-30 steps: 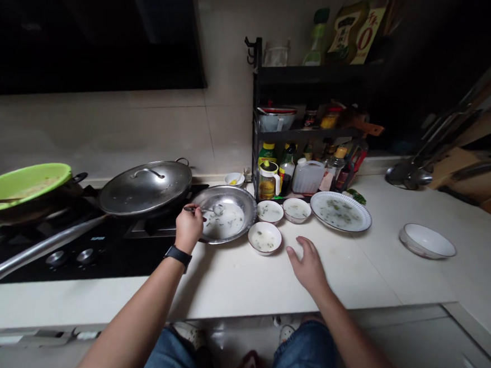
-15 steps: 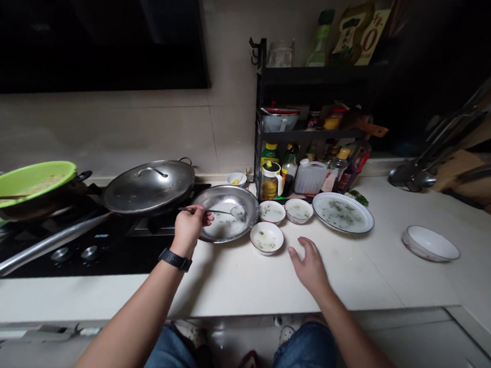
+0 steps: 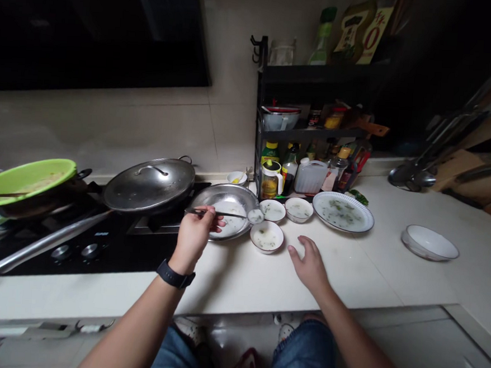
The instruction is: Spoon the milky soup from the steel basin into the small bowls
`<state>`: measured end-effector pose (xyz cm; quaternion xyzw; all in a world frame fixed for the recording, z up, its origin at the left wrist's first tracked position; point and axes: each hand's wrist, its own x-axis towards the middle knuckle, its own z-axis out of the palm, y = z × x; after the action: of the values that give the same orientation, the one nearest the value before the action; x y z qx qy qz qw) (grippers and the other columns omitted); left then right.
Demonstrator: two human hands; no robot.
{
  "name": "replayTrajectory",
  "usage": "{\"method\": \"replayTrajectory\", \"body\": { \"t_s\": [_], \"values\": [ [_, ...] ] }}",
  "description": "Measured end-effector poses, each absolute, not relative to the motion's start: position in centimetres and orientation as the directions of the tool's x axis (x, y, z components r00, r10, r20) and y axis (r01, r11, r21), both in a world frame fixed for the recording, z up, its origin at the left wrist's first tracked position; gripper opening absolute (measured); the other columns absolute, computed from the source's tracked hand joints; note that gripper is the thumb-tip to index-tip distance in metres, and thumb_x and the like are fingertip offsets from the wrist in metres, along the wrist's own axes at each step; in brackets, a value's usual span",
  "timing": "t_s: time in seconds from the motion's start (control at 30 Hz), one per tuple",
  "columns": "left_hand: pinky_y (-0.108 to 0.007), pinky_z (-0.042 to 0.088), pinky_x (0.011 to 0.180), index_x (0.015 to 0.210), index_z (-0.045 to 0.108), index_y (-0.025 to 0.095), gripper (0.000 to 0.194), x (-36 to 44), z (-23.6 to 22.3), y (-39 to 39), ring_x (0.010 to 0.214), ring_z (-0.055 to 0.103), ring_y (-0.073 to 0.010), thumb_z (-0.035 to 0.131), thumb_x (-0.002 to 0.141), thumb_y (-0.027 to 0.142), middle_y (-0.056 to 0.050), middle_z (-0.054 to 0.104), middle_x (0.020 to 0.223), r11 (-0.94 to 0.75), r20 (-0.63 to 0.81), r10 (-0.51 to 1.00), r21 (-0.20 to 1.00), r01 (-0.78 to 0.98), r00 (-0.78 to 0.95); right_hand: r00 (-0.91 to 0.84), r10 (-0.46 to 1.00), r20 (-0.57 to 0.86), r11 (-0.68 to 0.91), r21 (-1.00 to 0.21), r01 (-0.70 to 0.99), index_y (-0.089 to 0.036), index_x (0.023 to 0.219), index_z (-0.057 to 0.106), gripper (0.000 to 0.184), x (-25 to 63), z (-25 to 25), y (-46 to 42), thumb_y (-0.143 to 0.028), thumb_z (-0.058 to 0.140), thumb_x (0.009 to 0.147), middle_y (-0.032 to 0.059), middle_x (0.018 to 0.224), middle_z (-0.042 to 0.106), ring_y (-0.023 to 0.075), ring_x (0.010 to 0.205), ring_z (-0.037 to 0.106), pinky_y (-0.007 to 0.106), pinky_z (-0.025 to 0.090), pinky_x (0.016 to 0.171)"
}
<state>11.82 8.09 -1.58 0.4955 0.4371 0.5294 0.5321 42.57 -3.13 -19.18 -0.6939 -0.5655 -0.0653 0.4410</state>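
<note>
My left hand [image 3: 198,228] is closed round the dark handle of a spoon [image 3: 255,216]. The spoon's full bowl, holding pale liquid with green bits, hangs over the right rim of a steel basin [image 3: 251,195]. Pale soup with green shreds lies in the basin. Just right of it are a front small bowl [image 3: 265,250], a back left bowl [image 3: 272,219] and a back right bowl [image 3: 298,219], all with similar soup. My right hand [image 3: 309,265] hovers above the counter right of the front bowl, fingers apart and holding nothing.
A patterned plate [image 3: 366,226] of greenish soup stands at the back right, a white bowl [image 3: 430,247] farther right. Behind stands a black rack [image 3: 262,95] with bottles. On the left are a lidded pan [image 3: 148,185], its long handle [image 3: 48,246] reaching forward, and a green basket [image 3: 61,168].
My left hand has lifted the spoon out of the soup in the basin and carried it right, toward the small bowls. My right hand has stayed in nearly the same place.
</note>
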Motion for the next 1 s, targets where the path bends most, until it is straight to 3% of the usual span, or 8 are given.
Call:
{"method": "replayTrajectory", "body": {
  "t_s": [0.2, 0.37, 0.5, 0.6, 0.67, 0.73, 0.83, 1.0],
  "values": [
    [-0.035, 0.059, 0.058, 0.101, 0.062, 0.016, 0.044, 13.8, -4.3, 5.7, 0.066, 0.075, -0.0254, 0.075, 0.082, 0.052, -0.009, 0.076, 0.078, -0.028, 0.042, 0.986, 0.996, -0.086, 0.162, 0.344, 0.721, 0.601, 0.038, -0.531, 0.847, -0.017, 0.124, 0.062, 0.052, 42.6, -19.1, -3.2, -0.062, 0.051, 0.1, 0.0218, 0.122, 0.069, 0.0365, 0.117, 0.065, 0.058, 0.055, 0.102],
    [-0.033, 0.059, 0.063, 0.108, 0.064, 0.017, 0.03, 14.3, -5.7, 3.2, 0.071, 0.075, -0.0229, 0.061, 0.097, 0.045, -0.008, 0.075, 0.079, -0.278, 0.243, 0.936, 0.954, 0.114, 0.253, 0.35, 0.728, 0.59, 0.033, -0.539, 0.841, -0.016, 0.125, 0.062, 0.052, 42.5, -19.0, -3.2, -0.06, 0.052, 0.1, 0.0224, 0.124, 0.068, 0.0363, 0.118, 0.065, 0.058, 0.054, 0.103],
    [-0.035, 0.061, 0.081, 0.114, 0.069, 0.02, 0.02, 13.5, -6.0, 1.6, 0.088, 0.076, -0.0227, 0.054, 0.101, 0.027, -0.011, 0.078, 0.096, -0.616, 0.492, 0.774, 0.733, 0.289, 0.399, 0.349, 0.728, 0.59, 0.032, -0.538, 0.843, -0.015, 0.125, 0.062, 0.052, 42.5, -19.1, -3.2, -0.06, 0.052, 0.1, 0.0231, 0.124, 0.068, 0.037, 0.119, 0.065, 0.059, 0.054, 0.103],
    [-0.036, 0.061, 0.088, 0.121, 0.068, 0.021, 0.028, 12.8, -6.4, 0.9, 0.102, 0.075, -0.0238, 0.051, 0.1, 0.015, -0.014, 0.077, 0.111, -0.809, 0.608, 0.573, 0.526, 0.262, 0.549, 0.337, 0.727, 0.598, 0.044, -0.53, 0.847, -0.015, 0.125, 0.061, 0.051, 42.6, -19.1, -3.2, -0.059, 0.053, 0.1, 0.0232, 0.125, 0.068, 0.0371, 0.12, 0.064, 0.059, 0.054, 0.103],
    [-0.035, 0.061, 0.088, 0.124, 0.067, 0.021, 0.031, 12.5, -6.9, 0.7, 0.103, 0.075, -0.0234, 0.05, 0.1, 0.011, -0.014, 0.077, 0.113, -0.859, 0.625, 0.495, 0.458, 0.23, 0.604, 0.33, 0.732, 0.596, 0.046, -0.527, 0.849, -0.015, 0.125, 0.061, 0.051, 42.7, -19.1, -3.2, -0.058, 0.053, 0.1, 0.0231, 0.125, 0.068, 0.037, 0.12, 0.064, 0.059, 0.054, 0.104],
    [-0.034, 0.062, 0.087, 0.122, 0.067, 0.021, 0.028, 12.2, -7.3, 0.8, 0.099, 0.076, -0.0227, 0.052, 0.1, 0.013, -0.013, 0.078, 0.108, -0.857, 0.645, 0.505, 0.457, 0.239, 0.574, 0.332, 0.734, 0.593, 0.043, -0.528, 0.848, -0.014, 0.125, 0.061, 0.051, 42.7, -19.1, -3.3, -0.058, 0.053, 0.1, 0.0234, 0.125, 0.068, 0.037, 0.12, 0.064, 0.059, 0.054, 0.104],
    [-0.033, 0.063, 0.083, 0.119, 0.067, 0.02, 0.021, 11.5, -7.3, 1.8, 0.089, 0.078, -0.0213, 0.057, 0.101, 0.021, -0.011, 0.079, 0.098, -0.765, 0.682, 0.644, 0.566, 0.306, 0.348, 0.334, 0.735, 0.59, 0.04, -0.529, 0.848, -0.013, 0.125, 0.061, 0.053, 42.7, -19.1, -3.3, -0.059, 0.053, 0.1, 0.0236, 0.125, 0.068, 0.0373, 0.12, 0.064, 0.059, 0.054, 0.104],
    [-0.03, 0.06, 0.071, 0.115, 0.067, 0.017, 0.026, 8.9, -5.8, 6.5, 0.076, 0.077, -0.0208, 0.056, 0.101, 0.036, -0.006, 0.078, 0.083, -0.508, 0.572, 0.82, 0.734, 0.45, -0.006, 0.329, 0.733, 0.595, 0.042, -0.523, 0.852, -0.013, 0.124, 0.062, 0.053, 42.7, -19.1, -3.1, -0.06, 0.052, 0.1, 0.0236, 0.123, 0.069, 0.0373, 0.118, 0.065, 0.058, 0.055, 0.102]
  ]
}}
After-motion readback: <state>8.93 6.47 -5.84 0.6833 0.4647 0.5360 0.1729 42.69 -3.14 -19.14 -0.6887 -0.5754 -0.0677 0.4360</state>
